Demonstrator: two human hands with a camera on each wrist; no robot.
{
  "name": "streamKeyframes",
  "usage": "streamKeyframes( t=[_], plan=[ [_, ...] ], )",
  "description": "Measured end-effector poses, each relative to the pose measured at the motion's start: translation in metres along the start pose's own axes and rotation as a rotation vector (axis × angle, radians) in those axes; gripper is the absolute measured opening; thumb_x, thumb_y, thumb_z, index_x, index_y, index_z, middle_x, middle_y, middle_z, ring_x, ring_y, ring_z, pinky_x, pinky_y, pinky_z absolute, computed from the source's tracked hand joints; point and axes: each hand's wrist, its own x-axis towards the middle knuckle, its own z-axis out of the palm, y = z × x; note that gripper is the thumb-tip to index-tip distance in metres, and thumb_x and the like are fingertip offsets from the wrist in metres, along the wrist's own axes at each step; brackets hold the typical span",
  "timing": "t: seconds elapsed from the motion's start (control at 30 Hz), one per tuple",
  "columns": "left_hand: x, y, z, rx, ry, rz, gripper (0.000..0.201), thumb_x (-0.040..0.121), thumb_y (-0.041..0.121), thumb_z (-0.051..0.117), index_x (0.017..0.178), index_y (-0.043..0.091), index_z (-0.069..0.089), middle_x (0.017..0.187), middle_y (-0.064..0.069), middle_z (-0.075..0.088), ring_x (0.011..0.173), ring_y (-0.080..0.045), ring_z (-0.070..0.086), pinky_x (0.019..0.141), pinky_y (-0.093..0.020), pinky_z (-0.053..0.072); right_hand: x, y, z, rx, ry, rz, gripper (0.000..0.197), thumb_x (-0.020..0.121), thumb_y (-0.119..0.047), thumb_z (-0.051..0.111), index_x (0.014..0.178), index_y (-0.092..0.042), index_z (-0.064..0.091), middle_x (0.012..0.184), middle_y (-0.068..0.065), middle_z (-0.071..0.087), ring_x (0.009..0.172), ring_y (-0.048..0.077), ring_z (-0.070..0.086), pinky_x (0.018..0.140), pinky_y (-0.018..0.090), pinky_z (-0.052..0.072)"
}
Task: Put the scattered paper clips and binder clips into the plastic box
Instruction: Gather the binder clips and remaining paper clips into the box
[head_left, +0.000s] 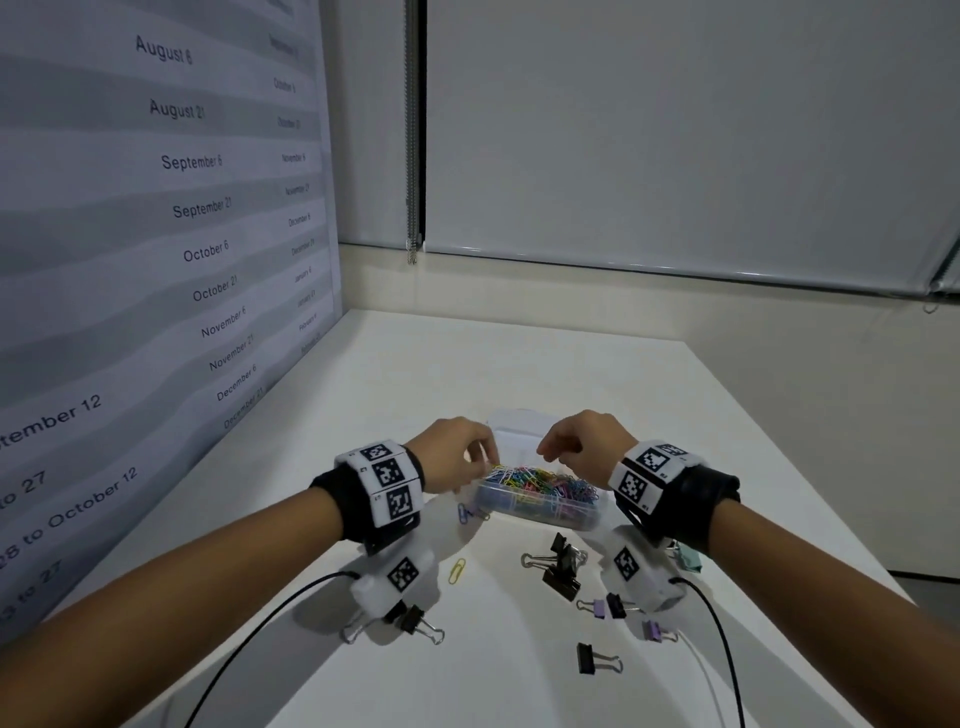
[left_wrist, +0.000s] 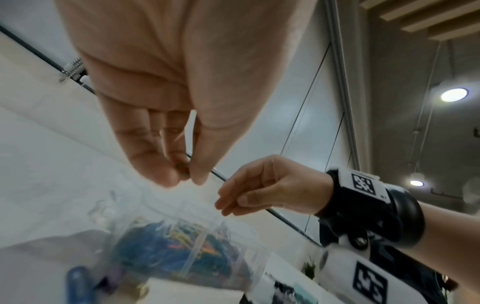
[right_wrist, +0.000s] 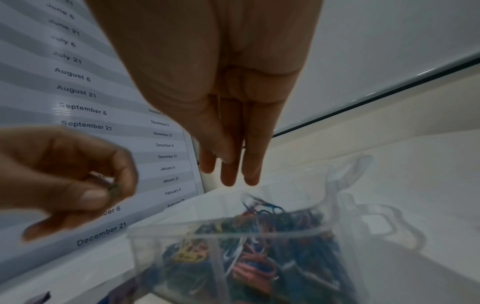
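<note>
The head camera looks down and forward over the bench (head_left: 519, 374); each wrist camera peers close along its own palm (from below), both sharing the plastic box (left_wrist: 192, 257) of clips

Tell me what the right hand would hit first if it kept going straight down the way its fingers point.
Probably the heap of coloured paper clips in the open plastic box: the right hand hangs above it, straight fingers pointing down at it. Depth is unclear, so the box's rim might come first.

Wall chart (head_left: 156, 218): dates, "August 6" to "December 21".
</note>
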Motion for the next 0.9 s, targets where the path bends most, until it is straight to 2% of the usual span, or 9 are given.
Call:
streamKeyframes(
  t=[0.07, 0.17, 0.23, 0.33, 0.47, 0.6, 0.7, 0.77, 0.9],
  plan=[
    [0.007, 0.006, 0.000, -0.024, 0.042, 0.014, 0.017, 0.089, 0.014, 0.058, 0.105, 0.015, 0.063, 0.090, 0.001, 0.060, 0.066, -0.009, 0.054, 0.058, -0.019, 0.047, -0.001, -0.003, 0.002, -0.018, -0.007, -0.041, 0.037, 0.082, 0.006, 0.044, 0.095, -0.015, 0.072, 0.097, 0.004, 0.073, 0.087, 0.013, 0.065, 0.077, 0.018, 0.048],
    [0.013, 0.009, 0.002, -0.094, 0.042, 0.001, 0.029, 0.088, 0.008, 0.058, 0.116, 0.015, 0.060, 0.099, 0.000, 0.061, 0.079, -0.014, 0.056, 0.072, -0.026, 0.050, -0.005, -0.013, 0.006, -0.065, -0.076, -0.116, 0.027, 0.082, -0.002, 0.052, 0.093, -0.016, 0.072, 0.097, 0.003, 0.073, 0.071, 0.004, 0.055, 0.062, 0.005, 0.038],
    [0.010, 0.005, 0.001, -0.086, 0.053, 0.003, 0.032, 0.087, 0.005, 0.057, 0.118, 0.014, 0.059, 0.099, 0.003, 0.057, 0.085, -0.015, 0.056, 0.071, -0.021, 0.048, -0.010, -0.023, 0.012, -0.083, -0.129, -0.178, 0.020, 0.083, -0.008, 0.056, 0.094, -0.014, 0.072, 0.097, 0.004, 0.073, 0.066, 0.001, 0.051, 0.057, 0.003, 0.035],
    [-0.004, -0.007, -0.006, 0.025, 0.049, 0.008, 0.020, 0.085, 0.011, 0.061, 0.104, 0.016, 0.064, 0.090, 0.007, 0.059, 0.074, -0.009, 0.054, 0.062, -0.010, 0.039, -0.015, -0.035, 0.029, -0.144, -0.213, -0.246, 0.021, 0.085, -0.014, 0.055, 0.098, -0.014, 0.072, 0.102, 0.005, 0.072, 0.079, 0.011, 0.057, 0.064, 0.014, 0.034],
    [-0.032, -0.026, -0.011, 0.193, -0.178, -0.093, 0.017, 0.080, 0.026, 0.068, 0.095, 0.021, 0.065, 0.083, 0.010, 0.059, 0.062, -0.001, 0.051, 0.061, -0.014, 0.042, -0.008, -0.044, 0.060, -0.292, -0.346, -0.305, 0.024, 0.091, -0.019, 0.049, 0.104, -0.011, 0.068, 0.106, 0.011, 0.068, 0.100, 0.028, 0.060, 0.081, 0.029, 0.041],
    [-0.050, -0.041, -0.007, 0.298, -0.352, -0.162, 0.026, 0.074, 0.034, 0.072, 0.096, 0.022, 0.065, 0.088, 0.011, 0.059, 0.078, -0.007, 0.054, 0.069, -0.017, 0.043, -0.003, -0.051, 0.071, -0.372, -0.389, -0.319, 0.030, 0.093, -0.014, 0.044, 0.118, -0.006, 0.058, 0.126, 0.010, 0.058, 0.116, 0.026, 0.053, 0.097, 0.033, 0.039],
    [-0.056, -0.047, 0.000, 0.281, -0.358, -0.166, 0.016, 0.073, 0.034, 0.073, 0.080, 0.028, 0.060, 0.079, 0.014, 0.058, 0.077, -0.006, 0.055, 0.069, -0.015, 0.043, -0.002, -0.052, 0.073, -0.394, -0.406, -0.314, 0.030, 0.089, -0.012, 0.047, 0.115, -0.002, 0.059, 0.123, 0.016, 0.059, 0.115, 0.032, 0.054, 0.098, 0.041, 0.044],
    [-0.056, -0.047, 0.004, 0.279, -0.349, -0.149, 0.015, 0.075, 0.028, 0.071, 0.072, 0.029, 0.057, 0.071, 0.016, 0.056, 0.072, -0.004, 0.054, 0.066, -0.013, 0.042, -0.004, -0.051, 0.073, -0.388, -0.421, -0.303, 0.032, 0.090, -0.011, 0.044, 0.116, 0.002, 0.058, 0.125, 0.018, 0.056, 0.119, 0.031, 0.050, 0.100, 0.040, 0.041],
    [-0.052, -0.044, 0.007, 0.276, -0.340, -0.114, 0.005, 0.078, 0.020, 0.069, 0.083, 0.021, 0.067, 0.070, 0.014, 0.057, 0.071, -0.005, 0.054, 0.062, -0.009, 0.040, -0.007, -0.047, 0.069, -0.357, -0.375, -0.330, 0.031, 0.089, -0.010, 0.044, 0.109, 0.003, 0.064, 0.120, 0.017, 0.060, 0.112, 0.028, 0.054, 0.092, 0.025, 0.038]
  ],
)
